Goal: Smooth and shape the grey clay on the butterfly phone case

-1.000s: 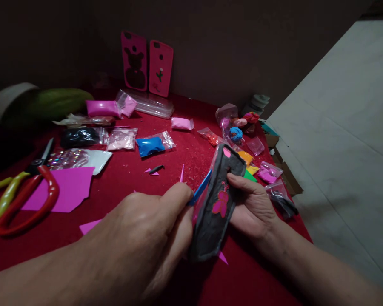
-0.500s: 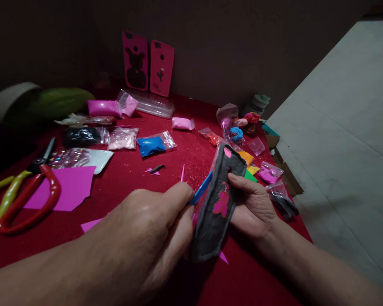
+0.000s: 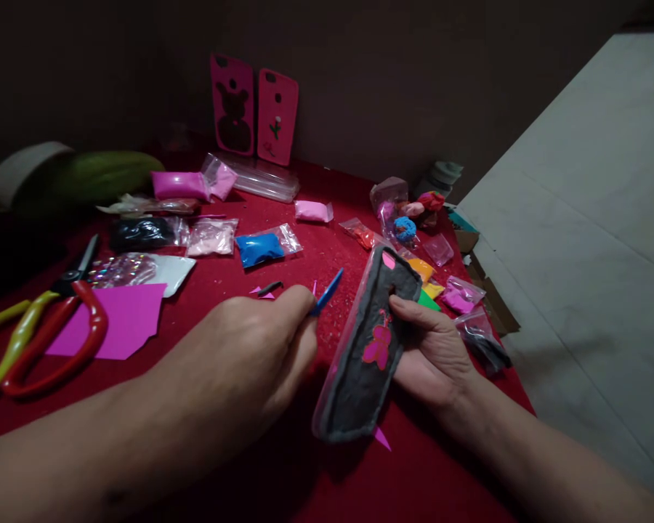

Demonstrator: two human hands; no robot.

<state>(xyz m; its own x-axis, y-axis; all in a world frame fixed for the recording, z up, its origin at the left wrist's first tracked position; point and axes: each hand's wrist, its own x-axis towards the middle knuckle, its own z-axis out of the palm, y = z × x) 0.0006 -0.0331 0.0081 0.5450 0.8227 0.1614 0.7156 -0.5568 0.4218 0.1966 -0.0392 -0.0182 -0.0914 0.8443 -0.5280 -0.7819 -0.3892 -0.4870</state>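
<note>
left hand (image 3: 259, 345) has its fingers pinched round a blue tool (image 3: 328, 290), just left of the grey phone case (image 3: 354, 388) the right hand (image 3: 436, 356) is gripping, tilted, over the near middle of the red cloth (image 3: 425, 472), so imo hold it lightly and use gentle strokes

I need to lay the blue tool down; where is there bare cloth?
Bare cloth shows below the case, between the forearms, and between the pink sheet and left hand. It is crowded beyond the right hand and behind the scissors, with packets.
</note>
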